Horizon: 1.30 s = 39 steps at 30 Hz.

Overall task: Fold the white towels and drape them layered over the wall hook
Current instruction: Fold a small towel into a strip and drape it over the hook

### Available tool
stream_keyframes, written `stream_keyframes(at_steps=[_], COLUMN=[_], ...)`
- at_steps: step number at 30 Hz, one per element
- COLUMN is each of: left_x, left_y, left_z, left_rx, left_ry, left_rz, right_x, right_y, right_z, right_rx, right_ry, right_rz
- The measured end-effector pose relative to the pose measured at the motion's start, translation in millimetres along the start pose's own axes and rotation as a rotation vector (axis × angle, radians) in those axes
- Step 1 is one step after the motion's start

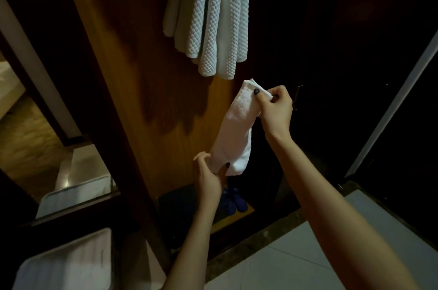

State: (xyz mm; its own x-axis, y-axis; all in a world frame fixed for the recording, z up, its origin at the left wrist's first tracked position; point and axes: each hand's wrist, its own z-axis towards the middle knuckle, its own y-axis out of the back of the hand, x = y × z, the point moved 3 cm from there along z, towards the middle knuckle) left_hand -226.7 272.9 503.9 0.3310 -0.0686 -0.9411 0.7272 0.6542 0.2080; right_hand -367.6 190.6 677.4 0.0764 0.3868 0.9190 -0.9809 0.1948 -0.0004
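**Small white towel being held in the air between both grips, below the hung towels**

The right grip is pinching the upper end of the small white towel. Its thumb is lying across the near face of the cloth and its fingers are curling behind it. The left grip is closing round the lower end, with the thumb pressing on the front and the fingers wrapping behind.

The towel is running as a narrow, folded band, slanting from the right grip down and leftward to the left grip. It is hanging in the air and touching nothing but the two grips. A short tail of cloth is hanging just right of the left grip's thumb.

Above the right grip and a little to its left, the textured towels are hanging in overlapping layers. Their lower hems are ending near the held towel's top corner. Their upper ends are running out of the picture, so what is carrying them cannot be told.

A wooden panel is standing behind both grips. Below the left grip, a pair of blue slippers is lying on the floor of a dark recess. Pale floor tiles are showing under the right forearm. Well left of and below the left grip, a white ribbed mat is lying flat.
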Motion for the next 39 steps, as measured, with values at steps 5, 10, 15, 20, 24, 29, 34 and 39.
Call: stream_keyframes(at_steps=[5, 10, 15, 20, 24, 29, 34, 39], left_x=[7, 11, 15, 20, 15, 15, 23, 38], left_y=[-1, -12, -7, 4, 17, 30, 36, 24], left_z=[14, 17, 24, 29, 38, 46, 44, 29], left_rx=[0.022, 0.078, 0.197, 0.197, 0.08, 0.037, 0.125, 0.056], left_ry=[0.104, 0.208, 0.094, 0.153, 0.242, 0.265, 0.273, 0.515], left_rz=[-0.025, -0.217, -0.018, -0.203, -0.456, -0.575, -0.582, -0.782], right_x=[-1, -4, -14, -20, -26, -43, -46, -42], right_y=[-10, -17, -10, -3, 7, 15, 18, -7], right_z=[14, 20, 33, 47, 53, 53, 56, 48], right_rx=[-0.033, -0.011, -0.031, -0.077, -0.13, -0.143, -0.132, -0.122], right_ry=[-0.11, -0.152, -0.221, -0.269, -0.284, -0.316, -0.292, -0.337], right_rz=[0.096, 0.113, 0.139, 0.219, 0.25, 0.237, 0.194, 0.225])
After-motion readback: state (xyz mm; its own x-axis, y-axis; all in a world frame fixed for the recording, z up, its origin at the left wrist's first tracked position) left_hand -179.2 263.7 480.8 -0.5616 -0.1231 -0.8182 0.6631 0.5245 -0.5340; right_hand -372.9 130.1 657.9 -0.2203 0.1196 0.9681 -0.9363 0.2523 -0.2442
